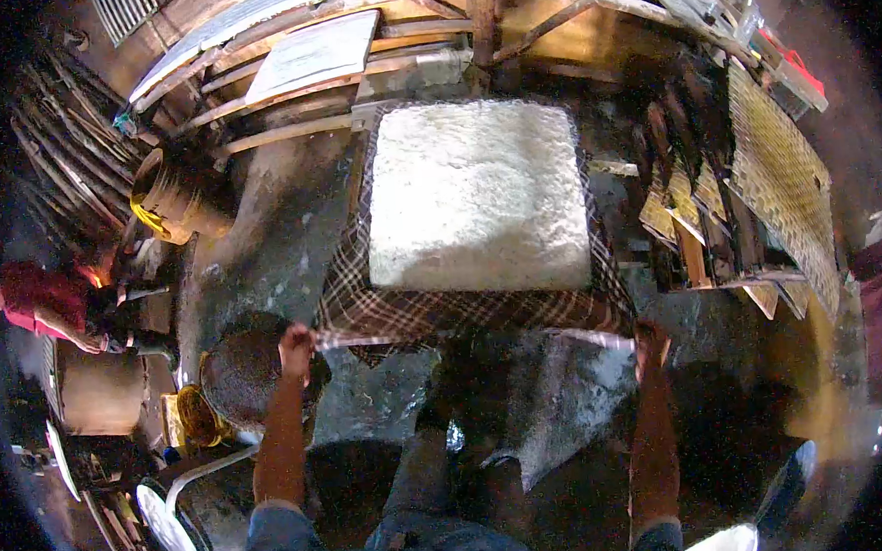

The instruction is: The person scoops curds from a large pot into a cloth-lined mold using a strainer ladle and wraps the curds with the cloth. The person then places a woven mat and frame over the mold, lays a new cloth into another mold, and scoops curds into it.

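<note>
A thick, square white mass (476,189) with a rough, crumbly-looking top lies on a brown plaid cloth (463,307), whose sides hang down around it. My left hand (297,350) grips the near left corner of this cloth, fingers closed on the edge. At the near right corner, my right hand (652,344) is closed on the cloth in the same way. Between my hands the near edge is stretched nearly straight, in front of the white mass. What supports the mass is mostly hidden under the cloth.
A person in a red top (48,301) sits at the left near a small fire (94,276). A bucket (183,199), a dark round vessel (242,376) and a large metal pot (199,513) stand on my left. Woven panels (779,158) lean at the right. A wooden railing (483,29) runs behind.
</note>
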Motion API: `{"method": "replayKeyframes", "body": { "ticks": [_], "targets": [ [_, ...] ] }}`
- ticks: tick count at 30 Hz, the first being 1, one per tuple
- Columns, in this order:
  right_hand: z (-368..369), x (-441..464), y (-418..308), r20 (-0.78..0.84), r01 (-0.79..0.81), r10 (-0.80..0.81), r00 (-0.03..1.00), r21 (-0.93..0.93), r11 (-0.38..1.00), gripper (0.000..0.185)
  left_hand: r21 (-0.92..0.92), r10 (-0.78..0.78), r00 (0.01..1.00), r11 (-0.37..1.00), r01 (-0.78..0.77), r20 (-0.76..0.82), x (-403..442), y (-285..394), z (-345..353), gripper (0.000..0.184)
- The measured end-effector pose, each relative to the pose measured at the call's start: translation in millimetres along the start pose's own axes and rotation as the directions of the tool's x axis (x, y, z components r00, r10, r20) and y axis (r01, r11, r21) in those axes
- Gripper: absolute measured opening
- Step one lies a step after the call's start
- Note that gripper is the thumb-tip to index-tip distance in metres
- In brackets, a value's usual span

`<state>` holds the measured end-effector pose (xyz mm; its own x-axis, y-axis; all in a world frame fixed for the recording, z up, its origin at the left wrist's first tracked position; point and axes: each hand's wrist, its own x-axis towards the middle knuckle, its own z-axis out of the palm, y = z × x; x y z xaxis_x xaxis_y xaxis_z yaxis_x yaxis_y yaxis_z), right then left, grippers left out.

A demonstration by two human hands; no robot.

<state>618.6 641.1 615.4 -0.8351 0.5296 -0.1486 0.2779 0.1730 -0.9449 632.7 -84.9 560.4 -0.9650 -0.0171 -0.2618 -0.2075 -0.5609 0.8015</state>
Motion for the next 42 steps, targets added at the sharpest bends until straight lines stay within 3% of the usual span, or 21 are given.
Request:
{"method": "replayKeyframes", "body": {
  "ticks": [1, 3, 5, 6, 7, 10, 13, 14, 16, 17, 19, 20, 21, 22, 26, 29, 30, 32, 35, 38, 42],
  "targets": [
    [-6.1, -5.8, 34.0, -0.025, -0.088, 0.088, 0.996, -0.001, 0.996, 0.014, -0.203, -0.191, 0.972, 0.955, 0.216, 0.139, -13.8, -4.0, -13.7, 0.019],
    [-8.5, -5.0, 106.2, -0.072, -0.235, 0.238, 0.969, 0.044, 0.971, 0.01, 0.427, -0.151, 0.988, 0.893, 0.142, -0.013, -25.4, -32.1, -35.7, 0.029],
    [-3.7, 12.9, 172.2, -0.025, -0.15, 0.149, 0.988, -0.026, 0.988, 0.014, 0.663, -0.123, 0.968, 0.709, 0.24, -0.219, -11.2, -38.7, -18.2, 0.04],
    [-1.3, 21.1, 194.2, 0.039, -0.027, 0.03, 0.999, -0.085, 0.996, 0.017, 0.618, -0.147, 0.923, 0.704, 0.35, -0.355, 11.3, -26.9, 29.8, 0.045],
    [30.8, 16.9, 134.2, -0.074, -0.449, 0.446, 0.892, -0.029, 0.893, 0.033, 0.559, -0.171, 0.859, 0.695, 0.452, -0.483, 37.5, -18.0, 67.9, 0.051],
    [94.5, 11.7, 41.0, 0.101, -0.466, 0.471, 0.876, 0.421, 0.778, 0.05, 0.536, -0.297, 0.837, 0.658, 0.528, -0.46, 112.3, -12.1, 100.9, 0.061],
    [132.2, 33.6, 68.1, 0.28, -0.594, 0.531, 0.799, 0.497, 0.632, 0.058, 0.487, -0.443, 0.736, 0.556, 0.674, -0.513, 165.3, -36.8, 83.1, 0.055],
    [142.3, 40.1, 81.6, 0.324, -0.631, 0.552, 0.768, 0.528, 0.569, 0.061, 0.402, -0.687, 0.617, 0.478, 0.781, -0.383, 181.0, -36.0, 78.7, 0.048],
    [151.0, 51.3, 97.8, 0.371, -0.666, 0.598, 0.71, 0.631, 0.399, 0.066, 0.479, -0.707, 0.641, 0.47, 0.741, -0.299, 183.1, -42.5, 71.9, 0.031],
    [166.0, 45.8, 77.8, 0.214, -0.612, 0.691, 0.69, 0.683, 0.4, 0.062, 0.595, -0.522, 0.828, 0.605, 0.53, -0.207, 178.3, -50.1, 64.8, 0.027],
    [149.3, 54.7, 143.0, 0.182, -0.551, 0.673, 0.717, 0.739, 0.387, 0.056, 0.503, -0.416, 0.881, 0.725, 0.47, -0.223, 176.6, -85.8, 34.6, 0.019],
    [145.3, 59.1, 164.5, 0.163, -0.517, 0.664, 0.73, 0.768, 0.379, 0.053, 0.293, -0.536, 0.78, 0.727, 0.621, -0.324, 188.4, -104.4, 22.5, 0.017],
    [154.5, 55.5, 141.2, 0.01, -0.452, 0.684, 0.729, 0.758, 0.47, 0.044, 0.348, -0.47, 0.809, 0.736, 0.58, -0.353, 185.6, -86.6, 49.2, 0.018],
    [154.9, 55.9, 127.5, 0.046, -0.518, 0.692, 0.72, 0.699, 0.493, 0.041, 0.402, -0.402, 0.834, 0.74, 0.539, -0.379, 181.3, -63.8, 80.8, 0.019],
    [167.5, 60.9, 106.9, -0.13, -0.631, 0.764, 0.632, 0.486, 0.605, 0.029, 0.25, -0.411, 0.82, 0.811, 0.529, -0.399, 181.7, -101.6, 39.7, 0.021],
    [175.4, 44.1, 74.2, -0.087, -0.513, 0.598, 0.797, 0.424, 0.746, 0.028, 0.026, -0.373, 0.863, 0.914, 0.405, -0.34, 178.6, -148.8, -13.6, 0.022],
    [173.7, 43.5, 68.4, -0.098, -0.535, 0.616, 0.781, 0.405, 0.742, 0.028, -0.047, -0.363, 0.872, 0.928, 0.369, -0.329, 178.6, -159.3, -24.0, 0.023],
    [171.6, 43.5, 69.0, -0.094, -0.554, 0.635, 0.767, 0.402, 0.729, 0.028, 0.144, -0.391, 0.883, 0.889, 0.436, -0.26, 180.4, -163.2, -32.4, 0.018],
    [175.3, 51.4, 72.4, -0.071, -0.527, 0.641, 0.764, 0.503, 0.685, 0.027, 0.295, -0.433, 0.825, 0.787, 0.543, -0.363, 181.6, -148.1, -13.9, 0.016],
    [177.5, 57.8, 72.1, -0.059, -0.501, 0.694, 0.717, 0.649, 0.573, 0.03, 0.173, -0.461, 0.815, 0.824, 0.54, -0.351, 184.2, -133.7, 2.6, 0.017],
    [129.2, 50.4, 154.8, 0.07, -0.696, 0.805, 0.59, 0.549, 0.463, 0.038, 0.201, -0.533, 0.762, 0.755, 0.624, -0.366, 186.3, -119.6, 18.8, 0.022]
  ]
}}
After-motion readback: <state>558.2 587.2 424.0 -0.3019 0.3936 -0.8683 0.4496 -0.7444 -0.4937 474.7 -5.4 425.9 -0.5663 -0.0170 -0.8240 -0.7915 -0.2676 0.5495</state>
